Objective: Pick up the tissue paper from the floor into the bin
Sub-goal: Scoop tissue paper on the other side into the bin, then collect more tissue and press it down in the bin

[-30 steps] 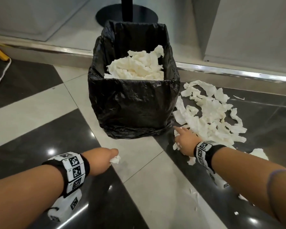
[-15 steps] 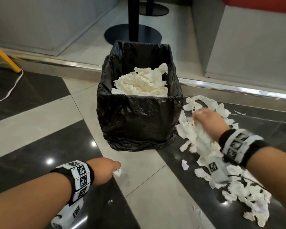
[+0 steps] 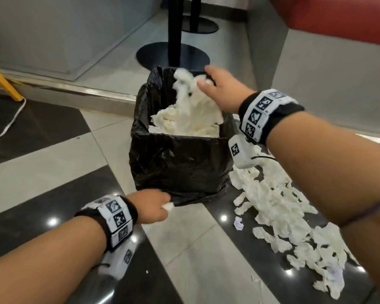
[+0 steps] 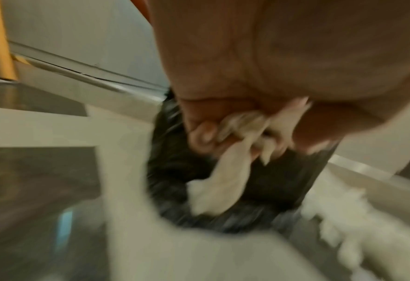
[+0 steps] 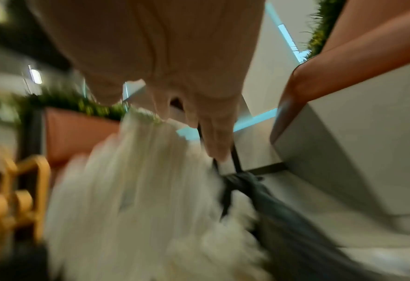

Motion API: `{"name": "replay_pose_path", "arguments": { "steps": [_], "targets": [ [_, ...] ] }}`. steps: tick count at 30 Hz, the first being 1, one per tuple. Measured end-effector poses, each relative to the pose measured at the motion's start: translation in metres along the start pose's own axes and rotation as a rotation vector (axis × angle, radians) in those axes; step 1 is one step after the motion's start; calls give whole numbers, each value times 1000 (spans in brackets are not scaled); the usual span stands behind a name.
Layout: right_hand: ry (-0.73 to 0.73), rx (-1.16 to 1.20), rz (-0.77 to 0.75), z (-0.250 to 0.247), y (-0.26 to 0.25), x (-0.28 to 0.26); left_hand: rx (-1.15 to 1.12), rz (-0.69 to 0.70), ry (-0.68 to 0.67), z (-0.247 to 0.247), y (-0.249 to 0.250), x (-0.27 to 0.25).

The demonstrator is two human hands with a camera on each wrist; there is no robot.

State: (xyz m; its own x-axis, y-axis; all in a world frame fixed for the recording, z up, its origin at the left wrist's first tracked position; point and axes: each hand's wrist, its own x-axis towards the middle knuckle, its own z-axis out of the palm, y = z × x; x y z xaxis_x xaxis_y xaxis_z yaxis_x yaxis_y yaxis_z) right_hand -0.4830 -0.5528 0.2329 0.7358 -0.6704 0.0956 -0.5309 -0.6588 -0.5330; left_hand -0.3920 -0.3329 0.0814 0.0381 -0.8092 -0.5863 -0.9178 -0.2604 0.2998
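Right hand (image 3: 219,88): over the far right part of the bin (image 3: 178,163) mouth, fingers spread and loosening, a bunch of tissue (image 3: 184,88) dropping from it toward the heap of tissue (image 3: 184,123) already inside.

Left hand (image 3: 151,206): low, at the bin's near foot, fingers curled tight round a small wad of tissue (image 3: 168,206); the left wrist view confirms the grip.

Loose tissue on the floor (image 3: 279,213): a long drift to the right of the bin, running from its right side toward the camera. It lies below and behind the right hand, which is the nearer hand, judging by position.

Obstacles: none between drift and bin mouth; the bin rim must be cleared.

Other items beyond the bin: black pole with round base (image 3: 173,55); metal floor strip (image 3: 75,91).
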Motion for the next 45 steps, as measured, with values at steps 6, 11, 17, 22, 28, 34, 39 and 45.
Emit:
{"name": "replay_pose_path", "arguments": {
  "steps": [6,11,17,22,28,34,39,45],
  "targets": [
    [-207,-122,300,-43,105,-101,-257,193,96,-118,79,-26],
    [-487,-459,483,-65,201,-180,-209,45,750,-204,89,0],
    [-546,-445,510,-43,288,-199,-144,-293,505,-198,70,42],
    [-609,-359,227,-1,309,-194,199,-330,654,-186,91,47],
    [-818,-475,-48,46,315,-198,463,-64,698,-173,158,33],
    [-383,68,211,-7,313,-156,522,139,367,-134,222,50],
    [-103,495,459,-15,319,-158,627,180,49,-87,222,96],
    [-272,809,548,-25,323,-193,392,231,65,3,209,174]
  ]
}}
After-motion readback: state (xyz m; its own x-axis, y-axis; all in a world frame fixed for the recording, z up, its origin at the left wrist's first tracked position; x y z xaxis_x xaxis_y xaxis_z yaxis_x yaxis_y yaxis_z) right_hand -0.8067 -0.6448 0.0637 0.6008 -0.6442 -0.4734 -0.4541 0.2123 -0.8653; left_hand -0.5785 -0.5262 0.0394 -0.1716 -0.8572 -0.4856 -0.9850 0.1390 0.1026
